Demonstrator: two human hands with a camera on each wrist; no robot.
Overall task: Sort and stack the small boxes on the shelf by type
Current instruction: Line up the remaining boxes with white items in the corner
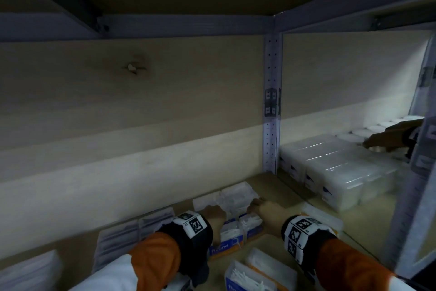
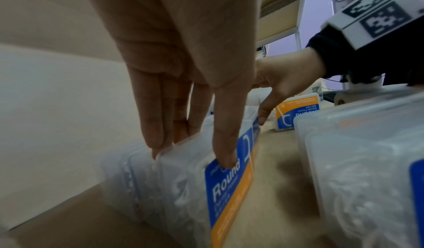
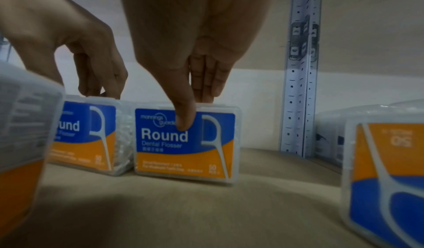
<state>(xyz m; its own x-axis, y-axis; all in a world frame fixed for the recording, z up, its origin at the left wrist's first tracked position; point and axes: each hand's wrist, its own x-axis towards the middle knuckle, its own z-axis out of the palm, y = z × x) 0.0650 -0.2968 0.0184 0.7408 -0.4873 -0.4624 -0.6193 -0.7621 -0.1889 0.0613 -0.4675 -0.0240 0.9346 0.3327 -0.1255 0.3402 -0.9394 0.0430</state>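
Note:
Several clear plastic boxes of "Round Dental Flosser" with blue and orange labels stand on edge on the wooden shelf (image 1: 278, 187). My left hand (image 1: 213, 216) (image 2: 192, 154) pinches the left flosser box (image 2: 229, 188) (image 3: 84, 135) from above, thumb on the label and fingers over its back. Just to its right, my right hand (image 1: 259, 207) (image 3: 195, 110) pinches the right flosser box (image 3: 185, 143) (image 1: 251, 222) the same way. Both boxes rest on the shelf side by side. More clear boxes (image 1: 226, 196) sit behind them towards the back wall.
More flosser boxes lie near the front edge (image 1: 250, 276) and at the right (image 1: 323, 217) (image 3: 385, 179). Flat clear packs (image 1: 139, 227) stand to the left. A perforated metal post (image 1: 271, 106) separates a neighbouring bay with stacked clear boxes (image 1: 337, 168), where another person's hand (image 1: 389, 139) reaches in.

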